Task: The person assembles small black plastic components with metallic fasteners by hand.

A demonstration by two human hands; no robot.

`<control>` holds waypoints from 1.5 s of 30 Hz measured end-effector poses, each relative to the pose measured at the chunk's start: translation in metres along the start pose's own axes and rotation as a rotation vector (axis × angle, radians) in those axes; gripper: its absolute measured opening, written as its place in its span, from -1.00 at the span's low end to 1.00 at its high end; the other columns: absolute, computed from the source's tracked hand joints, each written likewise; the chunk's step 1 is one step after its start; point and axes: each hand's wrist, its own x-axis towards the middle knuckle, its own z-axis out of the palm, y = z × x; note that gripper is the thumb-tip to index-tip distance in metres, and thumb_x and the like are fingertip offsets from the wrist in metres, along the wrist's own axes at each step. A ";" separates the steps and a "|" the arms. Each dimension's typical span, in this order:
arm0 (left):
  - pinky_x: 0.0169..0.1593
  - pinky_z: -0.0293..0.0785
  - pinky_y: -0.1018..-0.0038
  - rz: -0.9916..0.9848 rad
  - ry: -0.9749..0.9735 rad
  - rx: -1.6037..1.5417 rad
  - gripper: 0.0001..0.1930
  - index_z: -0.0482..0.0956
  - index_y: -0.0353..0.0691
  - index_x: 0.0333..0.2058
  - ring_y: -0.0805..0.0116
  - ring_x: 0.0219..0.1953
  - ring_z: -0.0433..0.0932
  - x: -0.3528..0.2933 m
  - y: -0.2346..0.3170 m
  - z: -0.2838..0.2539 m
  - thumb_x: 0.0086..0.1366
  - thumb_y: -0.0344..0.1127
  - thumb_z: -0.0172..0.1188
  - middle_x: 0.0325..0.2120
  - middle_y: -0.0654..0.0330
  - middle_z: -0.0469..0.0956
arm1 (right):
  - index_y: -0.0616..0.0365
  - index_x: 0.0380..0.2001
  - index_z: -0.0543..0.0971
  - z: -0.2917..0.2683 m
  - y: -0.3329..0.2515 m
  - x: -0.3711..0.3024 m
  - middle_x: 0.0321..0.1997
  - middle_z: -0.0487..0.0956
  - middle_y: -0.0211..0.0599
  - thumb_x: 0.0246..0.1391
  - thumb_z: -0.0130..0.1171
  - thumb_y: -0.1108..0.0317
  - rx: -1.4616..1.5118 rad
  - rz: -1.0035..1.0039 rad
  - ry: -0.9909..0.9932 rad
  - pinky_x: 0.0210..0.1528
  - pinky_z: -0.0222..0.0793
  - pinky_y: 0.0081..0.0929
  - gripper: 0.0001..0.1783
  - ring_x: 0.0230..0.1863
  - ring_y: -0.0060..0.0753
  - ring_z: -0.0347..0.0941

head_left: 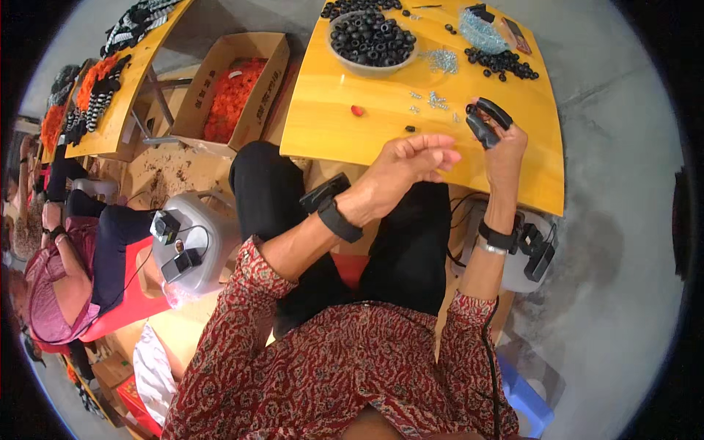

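Observation:
Over the near edge of the yellow table, my left hand (414,163) is held with its fingers loosely bent and the thumb a little apart from them; nothing shows in it. To its right, my right hand (501,136) is raised above the tabletop, with black covers on two of its fingers. Between those covered fingertips is a small black bead (471,108), partly hidden. Small silvery metal pieces (438,100) lie just beyond my hands. One loose dark bead (410,128) and a small red piece (357,111) rest on the table to the left.
A bowl of black beads (372,40) stands at the far side, with a bag of pale blue-silver pieces (484,33) and scattered black beads (506,66) to its right. A cardboard box of orange-red material (235,95) sits left of the table. Another person (73,271) sits at far left.

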 end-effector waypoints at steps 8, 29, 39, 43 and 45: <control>-0.12 0.47 0.50 -0.016 -0.042 -0.182 -0.69 0.43 -0.30 -0.03 0.39 -0.20 0.53 0.010 0.000 -0.005 0.35 -0.24 -0.03 -0.25 0.15 0.55 | 0.30 -0.17 0.54 0.011 -0.032 -0.046 -0.19 0.58 -0.33 -0.11 0.19 0.71 -0.006 0.010 -0.125 -0.13 0.40 -0.64 -0.65 -0.21 -0.56 0.48; -0.15 0.50 0.54 -0.218 -0.117 -0.267 -0.74 0.50 -0.26 -0.15 0.43 -0.25 0.54 -0.012 -0.011 -0.018 0.27 -0.23 0.11 -0.29 0.17 0.57 | 0.25 -0.22 0.57 0.007 -0.027 -0.060 -0.24 0.56 -0.35 -0.09 0.23 0.56 -0.034 0.089 -0.281 -0.25 0.34 -0.64 -0.72 -0.33 -0.55 0.44; -0.13 0.49 0.54 -0.205 -0.094 -0.353 -0.69 0.45 -0.31 -0.03 0.46 -0.26 0.53 -0.019 0.004 -0.025 0.27 -0.35 0.10 -0.27 0.18 0.55 | 0.25 -0.32 0.60 0.021 0.019 -0.028 -0.34 0.56 -0.15 -0.17 0.24 0.51 -0.719 -0.302 -0.127 -0.26 0.35 -0.39 -0.76 -0.30 -0.17 0.44; -0.08 0.46 0.54 -0.167 -0.101 -0.342 -0.65 0.38 -0.35 0.03 0.46 -0.21 0.50 -0.019 0.011 -0.030 0.32 -0.33 0.02 -0.18 0.17 0.52 | 0.23 -0.35 0.62 0.017 0.010 -0.014 -0.35 0.57 -0.14 -0.16 0.24 0.51 -0.785 -0.207 -0.021 -0.20 0.36 -0.37 -0.80 -0.26 -0.12 0.43; -0.12 0.46 0.55 -0.162 -0.061 -0.322 -0.66 0.38 -0.34 0.02 0.47 -0.24 0.50 -0.017 0.013 -0.030 0.32 -0.33 0.02 -0.18 0.19 0.52 | 0.22 -0.36 0.63 0.007 0.014 0.002 -0.36 0.57 -0.14 -0.15 0.24 0.49 -0.813 -0.237 -0.008 -0.20 0.36 -0.37 -0.81 -0.25 -0.12 0.43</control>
